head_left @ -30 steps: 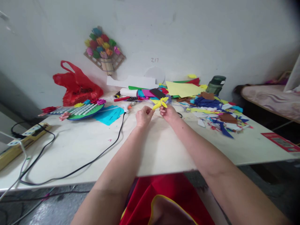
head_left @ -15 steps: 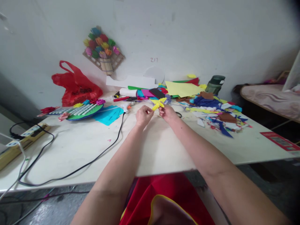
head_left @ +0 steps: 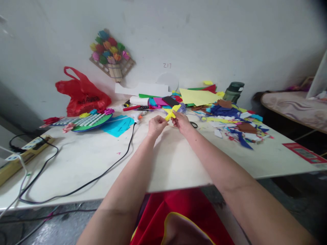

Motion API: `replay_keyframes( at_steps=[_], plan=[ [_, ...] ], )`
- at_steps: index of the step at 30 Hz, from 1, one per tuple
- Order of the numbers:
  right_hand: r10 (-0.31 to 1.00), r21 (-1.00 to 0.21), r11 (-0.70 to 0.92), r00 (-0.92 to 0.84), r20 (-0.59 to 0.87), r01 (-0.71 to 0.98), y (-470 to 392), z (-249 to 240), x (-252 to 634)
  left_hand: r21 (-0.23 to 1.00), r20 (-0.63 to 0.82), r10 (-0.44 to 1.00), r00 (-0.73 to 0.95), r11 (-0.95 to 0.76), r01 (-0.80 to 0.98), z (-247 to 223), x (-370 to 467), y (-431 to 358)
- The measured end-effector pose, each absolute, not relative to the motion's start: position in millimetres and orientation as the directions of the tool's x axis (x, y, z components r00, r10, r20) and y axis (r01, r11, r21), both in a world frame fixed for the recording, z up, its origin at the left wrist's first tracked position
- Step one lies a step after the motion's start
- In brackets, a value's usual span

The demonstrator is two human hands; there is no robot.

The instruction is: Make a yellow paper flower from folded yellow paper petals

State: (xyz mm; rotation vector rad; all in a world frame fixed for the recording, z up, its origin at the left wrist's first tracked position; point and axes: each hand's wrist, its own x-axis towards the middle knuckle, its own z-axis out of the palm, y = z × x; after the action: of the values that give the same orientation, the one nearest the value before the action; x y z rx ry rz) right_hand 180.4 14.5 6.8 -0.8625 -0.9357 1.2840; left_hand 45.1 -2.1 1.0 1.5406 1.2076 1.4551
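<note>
The yellow star-shaped piece [head_left: 173,112] is held raised above the white surface [head_left: 176,163]: its lower tip is pinched in the grip of the left hand [head_left: 156,125], its right side in that of the right hand [head_left: 182,122].

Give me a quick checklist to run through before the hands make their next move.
1. Yellow piece gripped by the right hand: ok.
2. Left hand pinching its lower end: ok.
3. Glue gun apart from both hands: ok, it lies beyond the left hand, to its left.
4. Glue gun hot: cannot tell.
5. Black cord off the left forearm: ok.
6. Paper scraps gathered up: not ok, they lie scattered at right.
</note>
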Motion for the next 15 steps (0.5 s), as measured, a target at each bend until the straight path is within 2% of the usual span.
replay_keyframes(
  at_steps=[6, 10, 15],
  plan=[
    [0.988, -0.929, 0.15, 0.023, 0.151, -0.34, 14.9, 4.9, 183.1, 0.937, 0.348, 0.937, 0.013, -0.348, -0.025, -1.0, 42.8, -1.7],
    [0.975, -0.928, 0.204, -0.018, 0.22, -0.313, 15.4, 3.8, 183.0, 0.933, 0.317, 0.948, -0.008, -0.313, -0.176, 4.3, 42.6, -5.7],
    [0.968, -0.934, 0.226, -0.045, 0.247, -0.276, 19.5, -1.4, 181.8, 0.947, 0.316, 0.949, -0.013, -0.316, -0.064, 5.9, 41.1, -6.5]
  ],
)
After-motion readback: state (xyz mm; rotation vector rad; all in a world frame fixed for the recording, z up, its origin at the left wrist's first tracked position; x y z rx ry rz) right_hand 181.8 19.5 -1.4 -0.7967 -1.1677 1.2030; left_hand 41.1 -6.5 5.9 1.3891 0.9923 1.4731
